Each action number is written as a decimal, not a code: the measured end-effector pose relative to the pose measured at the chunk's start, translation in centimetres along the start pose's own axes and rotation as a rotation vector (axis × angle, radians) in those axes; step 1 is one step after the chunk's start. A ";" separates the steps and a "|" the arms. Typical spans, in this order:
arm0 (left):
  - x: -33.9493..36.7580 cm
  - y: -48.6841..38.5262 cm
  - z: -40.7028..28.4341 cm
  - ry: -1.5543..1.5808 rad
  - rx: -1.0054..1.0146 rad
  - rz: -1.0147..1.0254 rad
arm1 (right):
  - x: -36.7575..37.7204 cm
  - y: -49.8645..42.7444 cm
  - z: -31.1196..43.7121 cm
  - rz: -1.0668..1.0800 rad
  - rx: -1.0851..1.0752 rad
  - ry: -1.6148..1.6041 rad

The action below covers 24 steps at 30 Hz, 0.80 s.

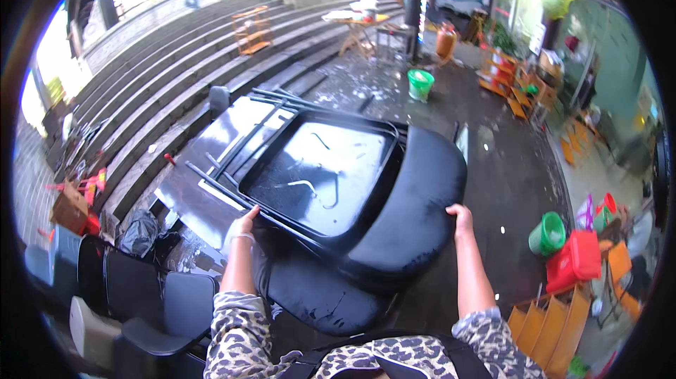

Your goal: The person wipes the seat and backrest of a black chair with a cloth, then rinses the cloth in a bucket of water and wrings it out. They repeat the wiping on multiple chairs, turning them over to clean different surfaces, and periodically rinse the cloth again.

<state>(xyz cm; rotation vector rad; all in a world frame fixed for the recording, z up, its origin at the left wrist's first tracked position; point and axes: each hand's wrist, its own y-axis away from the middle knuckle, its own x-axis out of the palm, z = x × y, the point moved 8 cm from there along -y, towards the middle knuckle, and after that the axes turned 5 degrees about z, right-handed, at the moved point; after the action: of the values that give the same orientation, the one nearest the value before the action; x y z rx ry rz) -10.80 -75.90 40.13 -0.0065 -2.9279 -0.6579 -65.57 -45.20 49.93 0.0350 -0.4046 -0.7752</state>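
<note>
A black padded chair lies tipped over in front of me, its shiny seat pan facing up. Thin black metal legs stretch away from it to the far left. My left hand grips the near side of its metal frame. At the right edge of the padded panel, my right hand has its fingers curled around the rim. Beneath, nearer my body, shows another black padded panel; whether it belongs to the same chair I cannot tell. A glossy dark panel lies beyond the legs.
More black chairs stand at lower left, near a black plastic bag. Stone steps rise at left. On the right are a green basket, a red bin and a wooden rack. A green bucket stands on wet floor.
</note>
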 end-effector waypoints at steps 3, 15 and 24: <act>0.5 4.2 -4.6 -0.017 -0.115 0.201 | -1.5 -1.4 -1.0 -0.151 0.027 0.078; -4.8 35.7 -6.1 0.026 0.263 -0.023 | 0.1 -0.3 2.1 -0.187 0.098 1.127; -6.4 52.2 4.9 0.144 0.358 -0.132 | 20.9 29.4 -5.9 1.349 -0.398 0.564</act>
<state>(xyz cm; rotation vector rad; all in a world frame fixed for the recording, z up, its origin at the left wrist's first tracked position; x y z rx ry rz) -3.30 -26.46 57.11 0.2617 -2.8773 -0.1345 -30.19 -39.10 56.83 -0.3573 0.2997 0.5111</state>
